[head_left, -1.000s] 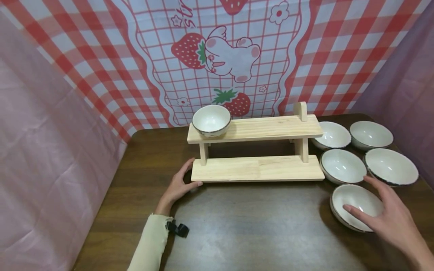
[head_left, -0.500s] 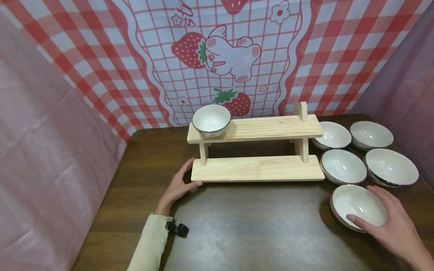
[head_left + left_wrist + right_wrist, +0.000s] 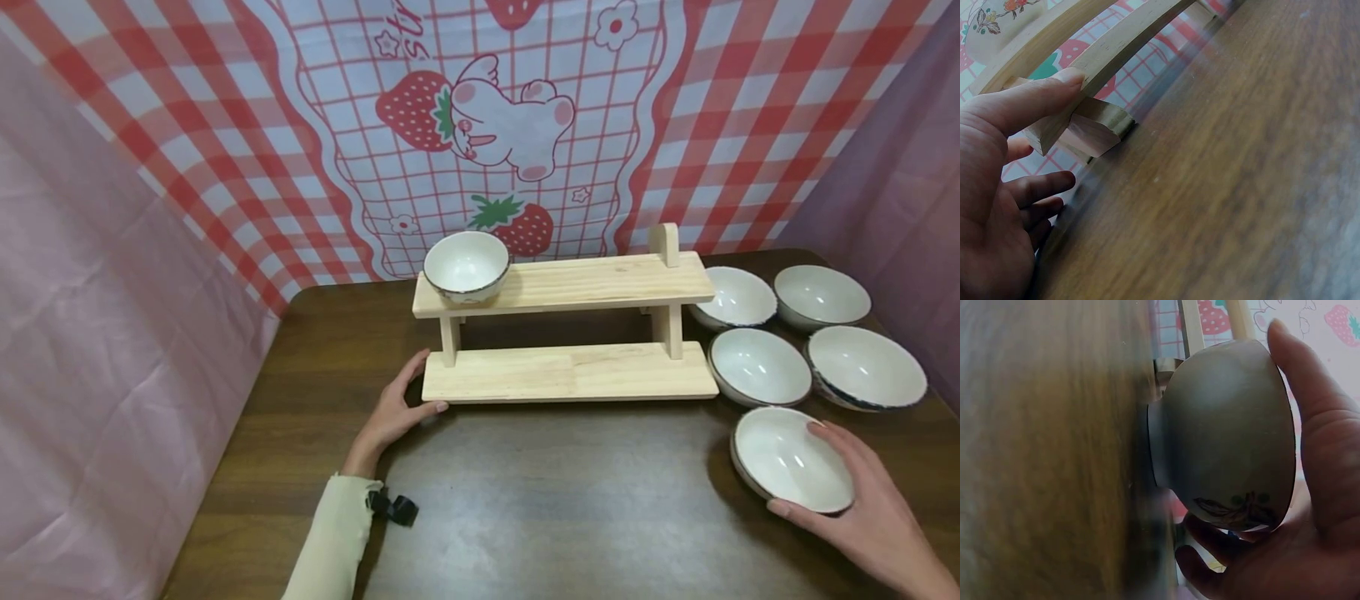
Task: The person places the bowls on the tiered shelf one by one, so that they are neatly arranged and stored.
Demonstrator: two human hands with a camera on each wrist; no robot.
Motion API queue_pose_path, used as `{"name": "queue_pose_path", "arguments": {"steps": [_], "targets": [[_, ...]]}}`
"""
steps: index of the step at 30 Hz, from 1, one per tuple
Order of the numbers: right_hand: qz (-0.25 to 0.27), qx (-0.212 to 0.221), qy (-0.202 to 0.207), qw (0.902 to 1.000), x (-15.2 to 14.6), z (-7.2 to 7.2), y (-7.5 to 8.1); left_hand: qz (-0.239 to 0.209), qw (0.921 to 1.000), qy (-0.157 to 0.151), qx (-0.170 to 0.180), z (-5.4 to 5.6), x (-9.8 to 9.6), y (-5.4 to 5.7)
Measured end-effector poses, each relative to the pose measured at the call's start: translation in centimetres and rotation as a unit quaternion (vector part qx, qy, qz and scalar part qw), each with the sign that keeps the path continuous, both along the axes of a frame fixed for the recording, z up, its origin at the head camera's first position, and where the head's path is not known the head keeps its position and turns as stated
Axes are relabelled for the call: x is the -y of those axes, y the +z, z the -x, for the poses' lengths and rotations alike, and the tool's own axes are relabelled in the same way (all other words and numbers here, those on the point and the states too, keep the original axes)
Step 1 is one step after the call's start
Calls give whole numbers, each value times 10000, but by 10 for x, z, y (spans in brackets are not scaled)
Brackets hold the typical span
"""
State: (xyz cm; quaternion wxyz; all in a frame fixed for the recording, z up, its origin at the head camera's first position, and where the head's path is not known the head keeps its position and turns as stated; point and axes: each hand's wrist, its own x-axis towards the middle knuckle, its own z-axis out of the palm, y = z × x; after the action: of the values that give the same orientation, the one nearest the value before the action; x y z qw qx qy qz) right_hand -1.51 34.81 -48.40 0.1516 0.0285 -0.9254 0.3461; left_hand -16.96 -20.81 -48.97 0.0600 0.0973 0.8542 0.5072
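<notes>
A two-tier wooden shelf (image 3: 570, 375) stands on the table. My left hand (image 3: 390, 417) grips its lower board at the left end; in the left wrist view the thumb (image 3: 1054, 90) lies on the board's edge. At the front right, my right hand (image 3: 862, 500) holds a white bowl (image 3: 787, 458) by its sides, thumb at the near rim and fingers at the far right. The right wrist view shows the bowl's outside (image 3: 1229, 431) with a painted flower pattern, its foot close to the tabletop. Another white bowl (image 3: 467, 265) sits on the upper board's left end.
Several more white bowls, such as a dark-rimmed bowl (image 3: 759, 367) and a wider bowl (image 3: 866, 367), stand right of the shelf. Behind hangs a red checked cloth (image 3: 510, 125); a pink curtain (image 3: 97, 333) closes the left side. The brown table (image 3: 562, 500) stretches in front.
My right hand has closed in on the front bowl: its thumb moved from over the inside to the near rim, and its fingers came onto the far right rim. The left hand stays put.
</notes>
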Motion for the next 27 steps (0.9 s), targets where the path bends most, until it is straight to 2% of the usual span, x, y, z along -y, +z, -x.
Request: {"name": "queue_pose_path", "arguments": {"steps": [6,12,21,27], "targets": [[-65,220,-34,9997,-3,-4,-4,3,10000,-12,-6,0,0,-1],[135,314,-108,9994,-4,-6,-8,-11,10000,-24,-5,1,-1,-1],[248,742,-296,9965,-7,-9,-11,-24,10000,-6,20,1,0,-2],[209,716,-437,9963,-6,-9,-14,-33,10000,-16,-40,1,1,-1]]}}
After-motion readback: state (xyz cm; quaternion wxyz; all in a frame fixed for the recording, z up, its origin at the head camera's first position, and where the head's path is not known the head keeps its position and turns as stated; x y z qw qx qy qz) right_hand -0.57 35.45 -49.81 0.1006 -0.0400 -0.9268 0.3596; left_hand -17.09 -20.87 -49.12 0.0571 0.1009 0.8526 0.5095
